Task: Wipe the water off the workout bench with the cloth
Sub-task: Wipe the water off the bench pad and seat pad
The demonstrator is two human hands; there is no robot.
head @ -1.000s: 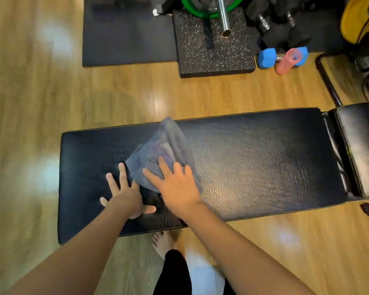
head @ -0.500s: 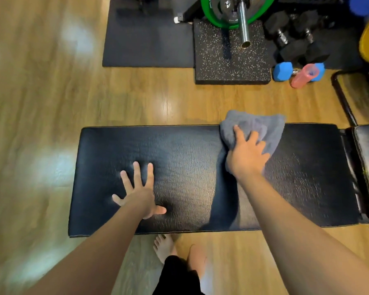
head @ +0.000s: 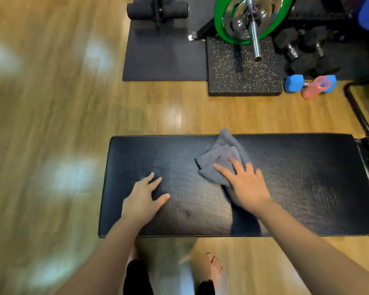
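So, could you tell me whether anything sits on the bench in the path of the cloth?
Only the left hand, resting flat on the bench left of the cloth. The right hand presses the cloth down; the pad to its right looks bare.

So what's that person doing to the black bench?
A person is wiping the black workout bench with a grey cloth. The right hand presses flat on the crumpled cloth near the middle of the pad. The left hand rests bare on the bench beside it. Weights sit on the floor beyond.
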